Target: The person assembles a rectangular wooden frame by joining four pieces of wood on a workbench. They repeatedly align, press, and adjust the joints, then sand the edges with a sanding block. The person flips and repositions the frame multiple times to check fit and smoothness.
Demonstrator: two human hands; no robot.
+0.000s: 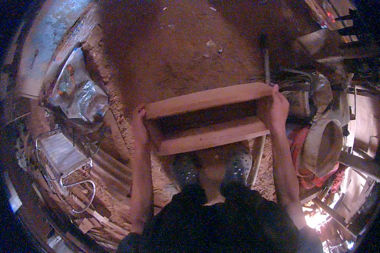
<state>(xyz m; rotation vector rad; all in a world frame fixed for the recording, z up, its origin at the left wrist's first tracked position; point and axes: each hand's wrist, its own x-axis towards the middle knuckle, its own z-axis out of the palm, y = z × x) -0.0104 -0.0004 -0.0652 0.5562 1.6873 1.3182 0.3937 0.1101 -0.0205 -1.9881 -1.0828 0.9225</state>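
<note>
A long, shallow wooden box (213, 135) is held up in front of my body, its hollow side facing me and its right end raised a little higher than the left. My left hand (140, 126) grips the left end, fingers wrapped over the edge. At the other end my right hand (278, 107) closes round the corner, with fingertips on the upper board. The inside of the box is dark, and nothing can be made out in it. Below it, my knees show in dark cloth with white dots (239, 164).
Brown earth floor (173, 50) stretches ahead. A clear plastic sheet (86, 99) and a wire rack (63, 152) lie at left, beside corrugated sheet (112, 170). At right stand a round pale container (324, 147), red cloth (297, 156) and an upright stick (266, 65).
</note>
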